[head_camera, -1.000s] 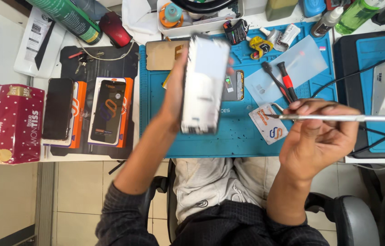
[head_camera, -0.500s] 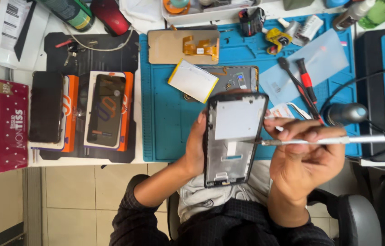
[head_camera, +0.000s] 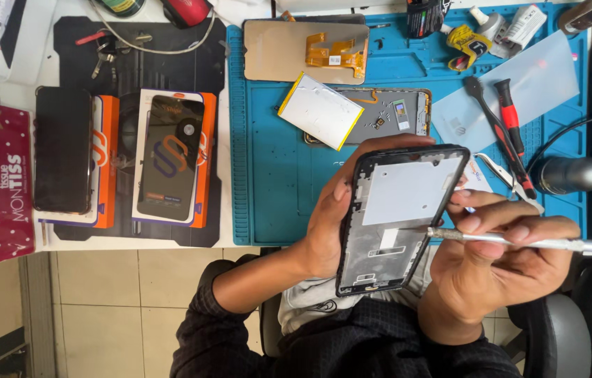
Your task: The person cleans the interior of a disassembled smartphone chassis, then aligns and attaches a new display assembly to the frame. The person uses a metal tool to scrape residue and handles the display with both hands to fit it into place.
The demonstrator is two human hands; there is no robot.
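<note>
Your left hand (head_camera: 327,227) grips the black gutted phone frame (head_camera: 397,217), right-hand fingers (head_camera: 481,224) pinching the slim metal screwdriver (head_camera: 520,241); hold its tip square and press lightly.

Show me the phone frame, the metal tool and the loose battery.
phone frame (head_camera: 397,241), head view, bare inner plate.
metal tool (head_camera: 520,241), head view, silver shaft.
loose battery (head_camera: 320,110), head view, flat silver face.

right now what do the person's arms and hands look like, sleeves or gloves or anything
Both hands are bare, with no gloves, rings or watch in view. The left hand comes out of a dark sleeve with a faint check, pushed up the forearm. The right hand shows a bare wrist.
</note>
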